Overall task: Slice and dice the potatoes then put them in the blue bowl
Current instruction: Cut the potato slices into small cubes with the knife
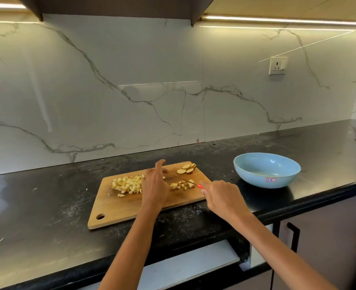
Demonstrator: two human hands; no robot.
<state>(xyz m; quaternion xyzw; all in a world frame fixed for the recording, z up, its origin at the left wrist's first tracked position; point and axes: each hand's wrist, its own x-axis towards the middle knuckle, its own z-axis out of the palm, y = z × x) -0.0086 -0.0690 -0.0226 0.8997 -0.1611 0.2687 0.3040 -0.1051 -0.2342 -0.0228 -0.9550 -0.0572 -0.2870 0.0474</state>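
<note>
Table (47, 206) fills the lower frame, cutting board (118, 208) at centre, blue bowl (267, 170) right. Left hand (154, 185), fingers relaxed, touches diced potatoes (128, 185); right hand (223, 197) grips knife (185, 180); slices (186, 168) beyond.

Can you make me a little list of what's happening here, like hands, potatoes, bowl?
left hand: open, fingers spread over the board, between the two diced piles
right hand: holds the knife by its red handle
board: wooden, on the black counter
big pile: diced potato, left part of the board
small pile: diced potato beside the blade
slices: a few uncut rounds at the far right corner
bowl: blue, no potato in it, right of the board
</note>
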